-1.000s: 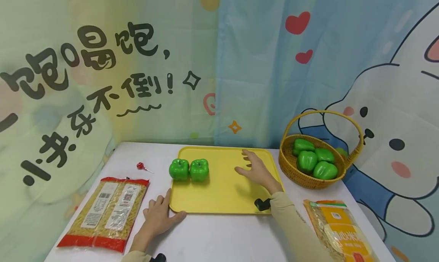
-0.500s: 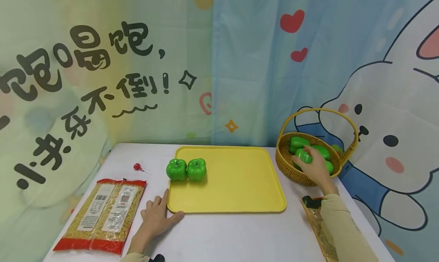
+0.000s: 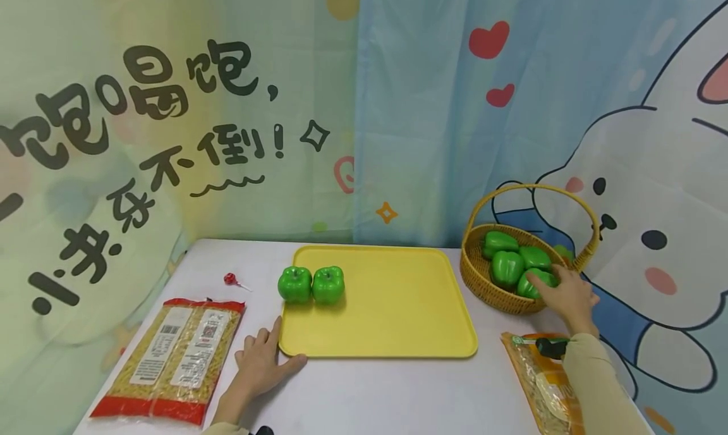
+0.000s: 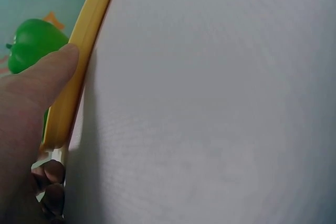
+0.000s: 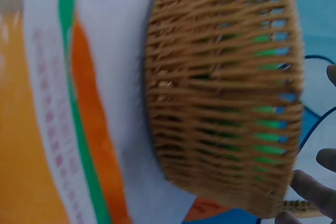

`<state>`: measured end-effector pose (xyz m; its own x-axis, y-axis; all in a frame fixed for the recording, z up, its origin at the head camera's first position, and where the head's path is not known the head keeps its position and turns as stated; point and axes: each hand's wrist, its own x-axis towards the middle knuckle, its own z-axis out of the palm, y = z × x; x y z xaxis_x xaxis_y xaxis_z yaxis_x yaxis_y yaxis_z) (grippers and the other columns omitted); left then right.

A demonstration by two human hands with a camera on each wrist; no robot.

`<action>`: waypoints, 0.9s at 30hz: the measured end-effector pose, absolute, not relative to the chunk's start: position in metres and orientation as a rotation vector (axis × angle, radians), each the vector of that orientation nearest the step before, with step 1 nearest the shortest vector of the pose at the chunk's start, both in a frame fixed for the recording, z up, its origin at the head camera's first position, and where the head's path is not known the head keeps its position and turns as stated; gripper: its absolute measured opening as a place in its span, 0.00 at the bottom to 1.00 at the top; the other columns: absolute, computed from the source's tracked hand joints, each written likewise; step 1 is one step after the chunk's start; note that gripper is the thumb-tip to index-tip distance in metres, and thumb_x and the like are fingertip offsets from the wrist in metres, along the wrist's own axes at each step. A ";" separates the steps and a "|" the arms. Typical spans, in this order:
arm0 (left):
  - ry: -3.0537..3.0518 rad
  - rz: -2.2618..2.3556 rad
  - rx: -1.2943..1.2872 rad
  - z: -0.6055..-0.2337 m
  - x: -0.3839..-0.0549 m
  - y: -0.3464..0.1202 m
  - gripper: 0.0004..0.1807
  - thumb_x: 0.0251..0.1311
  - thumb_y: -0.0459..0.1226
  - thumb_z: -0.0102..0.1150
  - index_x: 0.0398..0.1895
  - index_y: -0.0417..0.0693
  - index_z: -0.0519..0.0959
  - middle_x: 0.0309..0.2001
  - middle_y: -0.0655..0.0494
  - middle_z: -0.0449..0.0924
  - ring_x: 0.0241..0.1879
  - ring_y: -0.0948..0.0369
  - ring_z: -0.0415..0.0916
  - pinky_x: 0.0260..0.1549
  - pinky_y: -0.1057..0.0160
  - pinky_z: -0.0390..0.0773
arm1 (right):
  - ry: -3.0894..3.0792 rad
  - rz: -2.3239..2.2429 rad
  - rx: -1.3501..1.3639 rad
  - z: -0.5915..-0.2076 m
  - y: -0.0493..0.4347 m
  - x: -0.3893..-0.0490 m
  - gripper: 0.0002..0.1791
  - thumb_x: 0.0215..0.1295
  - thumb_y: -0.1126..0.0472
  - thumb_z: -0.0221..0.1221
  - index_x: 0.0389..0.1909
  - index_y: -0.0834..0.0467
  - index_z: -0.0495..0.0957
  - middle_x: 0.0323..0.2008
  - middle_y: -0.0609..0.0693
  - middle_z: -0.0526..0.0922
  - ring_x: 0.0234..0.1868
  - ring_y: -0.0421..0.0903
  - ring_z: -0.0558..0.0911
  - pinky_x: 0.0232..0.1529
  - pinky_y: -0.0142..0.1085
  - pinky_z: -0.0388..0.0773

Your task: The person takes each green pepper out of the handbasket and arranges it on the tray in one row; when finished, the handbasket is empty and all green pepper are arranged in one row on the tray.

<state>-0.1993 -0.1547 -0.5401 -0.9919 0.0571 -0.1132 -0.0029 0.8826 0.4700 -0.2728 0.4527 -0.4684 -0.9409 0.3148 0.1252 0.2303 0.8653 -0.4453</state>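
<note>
My left hand (image 3: 263,364) rests at the front left corner of a yellow tray (image 3: 398,315). In the left wrist view its thumb (image 4: 55,69) lies along the tray's rim (image 4: 84,51). Two green bell peppers (image 3: 295,284) (image 3: 328,285) stand side by side at the tray's left. My right hand (image 3: 573,298) is at the right side of a wicker basket (image 3: 500,301), thumb and fingers spread over the front right bell pepper (image 3: 530,284). Several green bell peppers lie in the basket. In the right wrist view, fingers (image 5: 315,190) show apart beyond the basket wall (image 5: 220,93).
A red-edged pasta bag (image 3: 170,359) lies at the left, near a red lollipop (image 3: 230,279). An orange packet (image 3: 540,384) lies at the front right, partly under the right forearm. The basket's tall handle (image 3: 531,186) arches over it. A printed curtain (image 3: 409,106) hangs behind the table.
My right hand has gone from above the tray to the basket, then shifted right from the middle pepper to the front right one. The left hand stays at the tray's corner.
</note>
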 end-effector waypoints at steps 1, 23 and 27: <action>2.928 0.735 0.042 -0.540 -0.199 -0.155 0.61 0.51 0.69 0.63 0.79 0.43 0.55 0.50 0.45 0.72 0.44 0.51 0.63 0.38 0.52 0.61 | -2.856 0.631 -0.433 -0.470 0.454 -0.273 0.54 0.67 0.28 0.49 0.74 0.70 0.56 0.68 0.79 0.58 0.62 0.82 0.56 0.50 0.71 0.50; 2.940 0.741 0.031 -0.543 -0.200 -0.154 0.60 0.50 0.70 0.63 0.79 0.45 0.55 0.48 0.47 0.71 0.42 0.53 0.61 0.37 0.55 0.58 | -2.956 0.623 -0.573 -0.480 0.466 -0.283 0.52 0.67 0.33 0.55 0.75 0.68 0.54 0.70 0.79 0.57 0.61 0.81 0.57 0.54 0.68 0.54; 2.943 0.731 0.026 -0.544 -0.201 -0.155 0.61 0.50 0.70 0.63 0.79 0.44 0.56 0.49 0.47 0.72 0.43 0.53 0.62 0.37 0.55 0.59 | -2.910 0.616 -0.534 -0.481 0.464 -0.282 0.49 0.68 0.34 0.55 0.74 0.67 0.57 0.69 0.78 0.59 0.60 0.80 0.60 0.51 0.66 0.55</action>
